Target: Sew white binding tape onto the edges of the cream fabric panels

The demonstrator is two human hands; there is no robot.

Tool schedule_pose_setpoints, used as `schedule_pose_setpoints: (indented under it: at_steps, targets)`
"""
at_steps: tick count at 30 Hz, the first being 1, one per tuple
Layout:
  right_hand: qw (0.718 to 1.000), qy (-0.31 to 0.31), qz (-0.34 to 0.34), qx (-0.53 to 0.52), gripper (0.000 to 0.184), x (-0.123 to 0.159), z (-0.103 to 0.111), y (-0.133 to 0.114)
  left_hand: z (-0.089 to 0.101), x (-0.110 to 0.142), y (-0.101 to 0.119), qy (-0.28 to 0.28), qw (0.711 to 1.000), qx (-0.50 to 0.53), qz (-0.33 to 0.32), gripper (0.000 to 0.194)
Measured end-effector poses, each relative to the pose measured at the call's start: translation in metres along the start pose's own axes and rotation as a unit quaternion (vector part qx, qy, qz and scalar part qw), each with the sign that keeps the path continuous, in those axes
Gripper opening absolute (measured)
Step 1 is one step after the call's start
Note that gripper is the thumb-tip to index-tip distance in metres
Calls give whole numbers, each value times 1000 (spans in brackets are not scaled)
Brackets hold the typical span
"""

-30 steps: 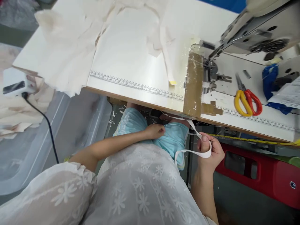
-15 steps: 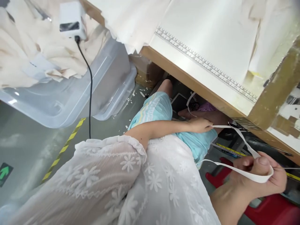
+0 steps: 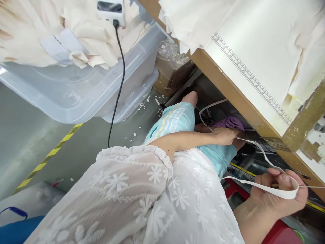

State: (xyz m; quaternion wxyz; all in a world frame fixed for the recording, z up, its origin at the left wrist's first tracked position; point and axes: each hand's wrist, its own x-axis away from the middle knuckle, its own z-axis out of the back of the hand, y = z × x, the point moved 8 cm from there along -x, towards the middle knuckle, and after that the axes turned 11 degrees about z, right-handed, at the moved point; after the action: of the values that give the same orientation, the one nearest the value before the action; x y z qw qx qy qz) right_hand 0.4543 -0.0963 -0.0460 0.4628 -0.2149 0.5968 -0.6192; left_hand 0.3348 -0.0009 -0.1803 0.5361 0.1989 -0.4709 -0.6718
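Note:
A narrow white elastic-looking band (image 3: 269, 190) runs in a loop between my hands. My left hand (image 3: 224, 136), above the turquoise shorts (image 3: 215, 152) on my lap, is closed on the band, with a length of it hanging behind toward the floor. My right hand (image 3: 281, 193) is palm up at the lower right, fingers curled, with the band passing round them and the thumb bent in. A thin white strand leaves the right hand toward the right edge. The band's other run drops toward my lap.
A table with a printed ruler (image 3: 251, 78) and white cloth stands at upper right. At left, a clear plastic bin (image 3: 73, 113) holds cream fabric and a white device (image 3: 111, 12) with a black cable. A purple basket (image 3: 232, 122) and red stool (image 3: 281, 234) are below. Scraps litter the floor.
The view has shifted, so the table and bin appear farther right. The band between my hands hangs slacker. Both hands keep hold of it, and the purple basket shows more.

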Motion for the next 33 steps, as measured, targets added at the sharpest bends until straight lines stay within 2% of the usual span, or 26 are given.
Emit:
schedule_pose_setpoints:
  at_steps: [7,11,16,20,24,27,29,33]
  targets:
    - [997,-55,-45,-13,26,9,0,10,0,-4,-10,-105,987,122,-23,13]
    - [996,-75,-55,4,19,13,11,14,-5,-9,-20,-155,968,195,-19,25]
    - [991,-101,-75,38,18,17,35,17,-14,-22,-32,-180,951,250,-11,26]
    - [979,-136,-117,95,32,25,59,19,-14,-28,-40,-162,948,272,7,23]
    - [960,-140,-149,193,46,30,101,15,-7,-31,-45,-125,953,274,26,14]
    - [943,-82,-109,303,43,25,140,2,-1,-34,-46,-86,958,273,31,10]
    - [929,-39,-70,362,42,20,158,-7,3,-37,-44,-58,960,273,31,9]
    - [910,-8,-17,414,43,12,166,-17,8,-42,-43,-26,962,269,37,8]
